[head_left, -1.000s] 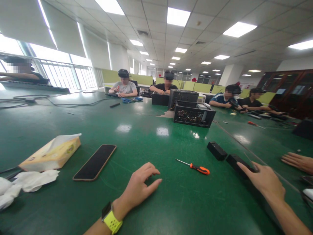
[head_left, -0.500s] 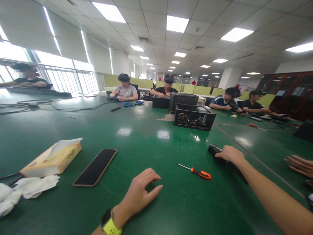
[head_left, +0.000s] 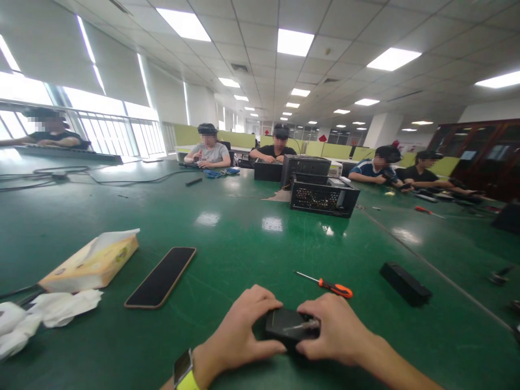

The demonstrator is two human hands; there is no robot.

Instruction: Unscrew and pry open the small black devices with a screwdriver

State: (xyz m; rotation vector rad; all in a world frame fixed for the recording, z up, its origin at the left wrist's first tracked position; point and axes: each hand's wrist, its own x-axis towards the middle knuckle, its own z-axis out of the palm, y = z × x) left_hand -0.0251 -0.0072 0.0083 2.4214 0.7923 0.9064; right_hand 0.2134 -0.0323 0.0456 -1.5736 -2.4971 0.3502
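Note:
Both my hands hold a small black box (head_left: 286,326) low over the green table (head_left: 227,233), near its front edge. My left hand (head_left: 239,336), with a yellow-strapped watch on the wrist, grips the box's left end. My right hand (head_left: 337,330) grips its right end, fingers over a thin metal part on top. An orange-handled screwdriver (head_left: 327,285) lies on the table just beyond my right hand. A second black box (head_left: 405,283) lies further right.
A phone (head_left: 161,277) lies face down at the left, beside a tissue box (head_left: 91,261) and crumpled tissues (head_left: 49,309). An open computer case (head_left: 323,195) stands mid-table. Several people sit along the far edge. Cables run at the far left.
My right hand reached out to a black box at the right, took it and brought it in front of me. My left hand closed on its other end. The co-worker's hand at the right has left view.

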